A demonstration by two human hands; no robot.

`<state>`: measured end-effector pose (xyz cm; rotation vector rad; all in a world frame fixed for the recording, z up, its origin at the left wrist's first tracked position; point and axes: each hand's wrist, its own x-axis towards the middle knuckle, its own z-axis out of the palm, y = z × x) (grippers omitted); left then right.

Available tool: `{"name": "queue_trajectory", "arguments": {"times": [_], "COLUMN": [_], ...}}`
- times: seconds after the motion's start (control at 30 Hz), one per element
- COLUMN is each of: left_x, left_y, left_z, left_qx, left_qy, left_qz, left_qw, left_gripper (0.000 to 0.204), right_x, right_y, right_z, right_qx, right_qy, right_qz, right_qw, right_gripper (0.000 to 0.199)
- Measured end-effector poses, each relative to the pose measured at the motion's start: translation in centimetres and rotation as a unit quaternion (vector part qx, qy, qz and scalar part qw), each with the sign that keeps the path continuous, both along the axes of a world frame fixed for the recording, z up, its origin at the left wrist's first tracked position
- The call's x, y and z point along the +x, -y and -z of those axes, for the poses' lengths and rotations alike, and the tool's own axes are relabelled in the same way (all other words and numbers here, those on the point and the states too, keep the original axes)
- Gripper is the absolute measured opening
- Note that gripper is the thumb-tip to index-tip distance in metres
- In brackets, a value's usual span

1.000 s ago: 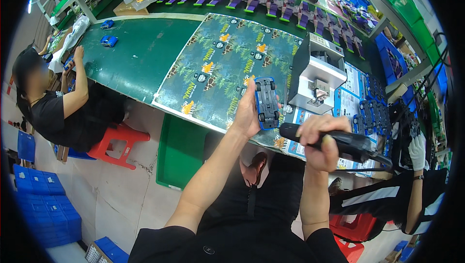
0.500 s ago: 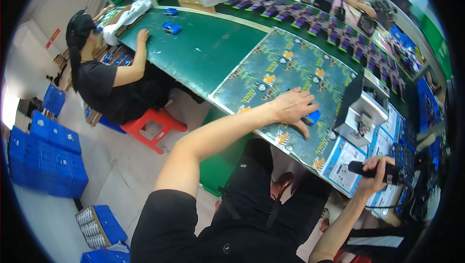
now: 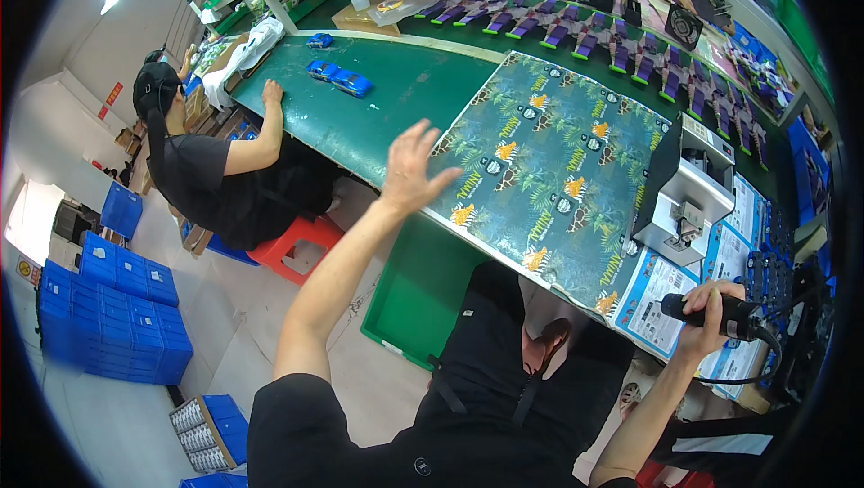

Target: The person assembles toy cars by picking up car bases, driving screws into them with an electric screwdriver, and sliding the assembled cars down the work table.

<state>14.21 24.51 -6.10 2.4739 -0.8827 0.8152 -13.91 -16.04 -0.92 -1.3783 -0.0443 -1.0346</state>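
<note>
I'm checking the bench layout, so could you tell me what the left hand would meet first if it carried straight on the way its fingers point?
Probably the two blue toy cars on the green bench top; the left hand hovers open, depth unclear.

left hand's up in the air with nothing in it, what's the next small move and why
Probably reach the left hand forward to the two blue toy cars lying on the green table. The hand is open and empty, raised over the table's near edge, while the right hand grips a black handheld tool by the blue printed sheets. Nothing lies under the tool to work on.
</note>
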Motion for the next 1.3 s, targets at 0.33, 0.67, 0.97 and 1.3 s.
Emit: {"name": "queue_trajectory", "arguments": {"times": [0.33, 0.67, 0.97, 1.3], "left_x": [-18.6, -23.9, -25.3, -20.4], "left_y": [22.3, 48.8, 45.8, 26.4], "left_z": [-2.0, -3.7, -1.5, -3.4], "left_qx": [-0.127, 0.059, -0.296, -0.569], "left_qy": [-0.089, -0.367, -0.592, -0.692], "left_qz": [0.421, 0.293, 0.407, 0.221], "left_qw": [0.894, 0.881, 0.63, 0.385], "left_gripper": [0.042, 0.076, 0.048, 0.036], "right_x": [-7.3, -14.8, -16.6, -10.2], "right_y": [-0.5, 2.8, 5.7, 4.3], "right_z": [-2.8, -4.2, -4.0, -5.8], "right_qx": [0.052, 0.119, 0.067, 0.109], "right_qy": [-0.054, -0.134, -0.097, 0.056], "right_qz": [-0.191, -0.155, -0.141, -0.133], "right_qw": [0.979, 0.972, 0.983, 0.984], "right_gripper": [0.031, 0.03, 0.03, 0.028]}}
